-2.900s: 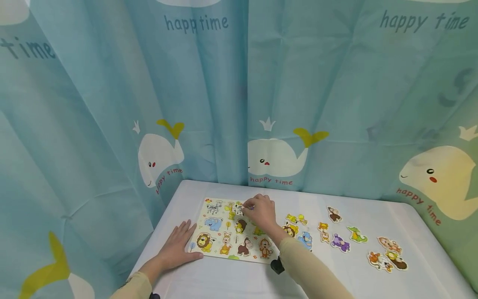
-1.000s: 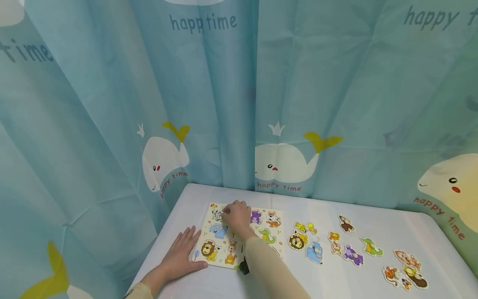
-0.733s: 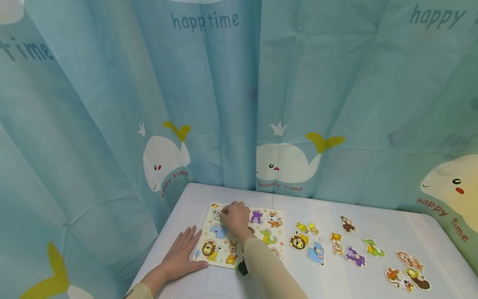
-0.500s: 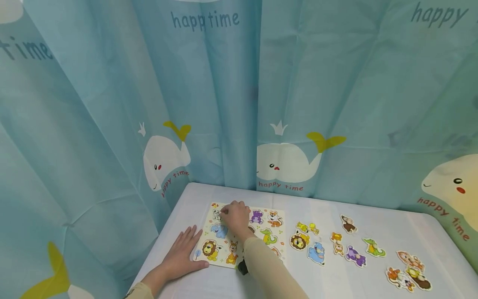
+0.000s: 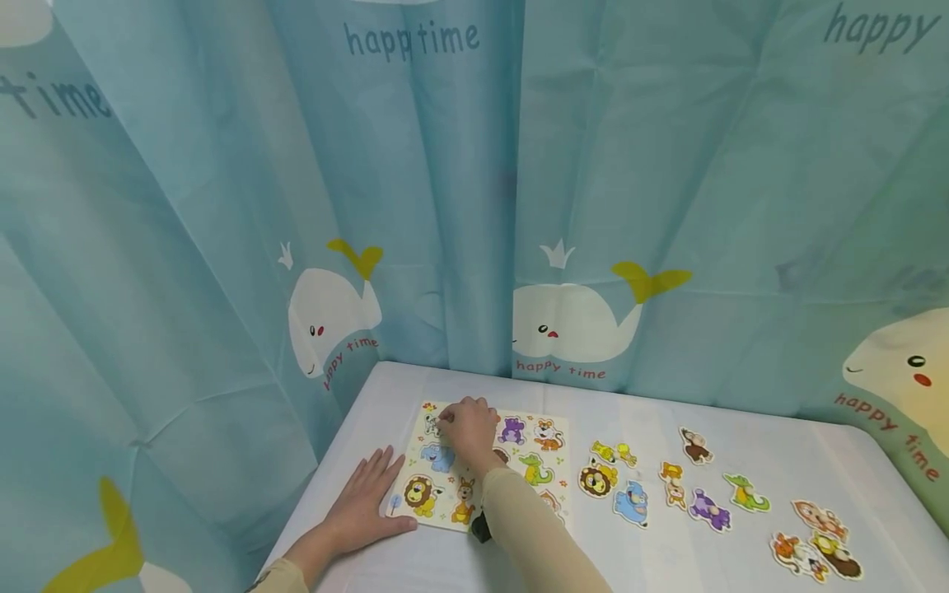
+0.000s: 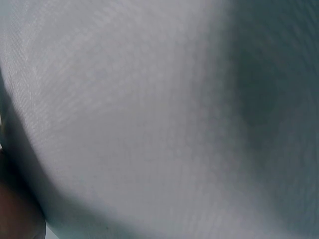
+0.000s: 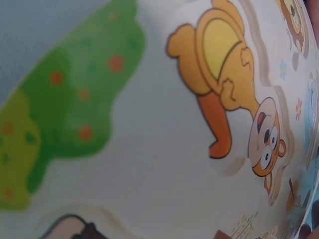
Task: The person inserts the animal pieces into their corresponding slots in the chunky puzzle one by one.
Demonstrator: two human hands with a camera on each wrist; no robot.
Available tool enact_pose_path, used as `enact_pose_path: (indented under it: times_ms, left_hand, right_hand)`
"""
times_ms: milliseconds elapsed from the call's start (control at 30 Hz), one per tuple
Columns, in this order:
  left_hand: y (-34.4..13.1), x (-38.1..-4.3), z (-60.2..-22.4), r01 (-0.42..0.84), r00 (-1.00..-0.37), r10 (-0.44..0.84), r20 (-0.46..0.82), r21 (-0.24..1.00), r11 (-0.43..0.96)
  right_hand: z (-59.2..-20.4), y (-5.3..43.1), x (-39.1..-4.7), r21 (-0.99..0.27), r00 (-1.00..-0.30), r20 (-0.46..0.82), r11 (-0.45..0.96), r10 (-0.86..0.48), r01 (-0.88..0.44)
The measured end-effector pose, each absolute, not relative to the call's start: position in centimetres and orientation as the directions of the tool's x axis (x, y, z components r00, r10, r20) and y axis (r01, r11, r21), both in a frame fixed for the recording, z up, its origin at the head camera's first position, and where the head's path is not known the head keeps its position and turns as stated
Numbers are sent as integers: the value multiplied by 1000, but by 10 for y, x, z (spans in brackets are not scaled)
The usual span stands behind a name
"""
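A white puzzle board (image 5: 559,461) printed with animals lies on the table. At its upper left corner, my right hand (image 5: 470,432) pinches a zebra puzzle piece (image 5: 432,425) over the zebra picture; the fingers partly cover it, and I cannot tell whether it sits flush. My left hand (image 5: 361,504) rests flat on the table with fingers spread beside the board's left edge, its thumb by the near left corner. The right wrist view shows the board's kangaroo picture (image 7: 219,59) up close. Only cloth and a bit of finger (image 6: 20,211) appear, blurred, in the left wrist view.
Several loose animal pieces lie right of the board, including a lion (image 5: 597,479), an elephant (image 5: 632,503), a purple hippo (image 5: 709,511) and a crocodile (image 5: 745,494). Farther right, a hedgehog piece (image 5: 841,558) overlaps others. A blue curtain (image 5: 445,206) hangs behind the table.
My right hand has carried the zebra piece left from the board's top middle to the zebra picture. It has barely moved over the last second. The left hand stays in place.
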State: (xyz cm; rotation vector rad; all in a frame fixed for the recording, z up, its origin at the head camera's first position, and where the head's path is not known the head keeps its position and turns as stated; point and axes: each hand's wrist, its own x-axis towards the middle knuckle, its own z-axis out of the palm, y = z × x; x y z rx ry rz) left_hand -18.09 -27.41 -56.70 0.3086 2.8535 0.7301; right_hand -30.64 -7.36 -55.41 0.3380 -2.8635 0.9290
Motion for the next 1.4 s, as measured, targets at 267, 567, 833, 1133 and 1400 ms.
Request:
enact_pose_path:
  times_ms: [267, 567, 833, 1133, 1400]
  left_hand:
    - [-266, -180, -567, 167, -961, 252, -110, 496, 852]
    - [-263, -177, -565, 173, -960, 258, -107, 498, 850]
    - [-270, -177, -564, 174, -964, 249, -96, 484, 858]
    - [-274, -176, -564, 153, -968, 227, -107, 466, 871]
    - [-272, -176, -563, 154, -968, 228, -103, 471, 869]
  right_hand:
    - [-556, -65, -304, -549, -973, 173, 805, -155, -226]
    - [-549, -58, -299, -566, -977, 123, 797, -173, -213]
    - [-538, -45, -300, -581, -962, 148, 767, -229, -272]
    - [-513, -2, -293, -617, -936, 250, 704, -247, -351]
    - [-492, 55, -284, -672, -930, 304, 646, -206, -362]
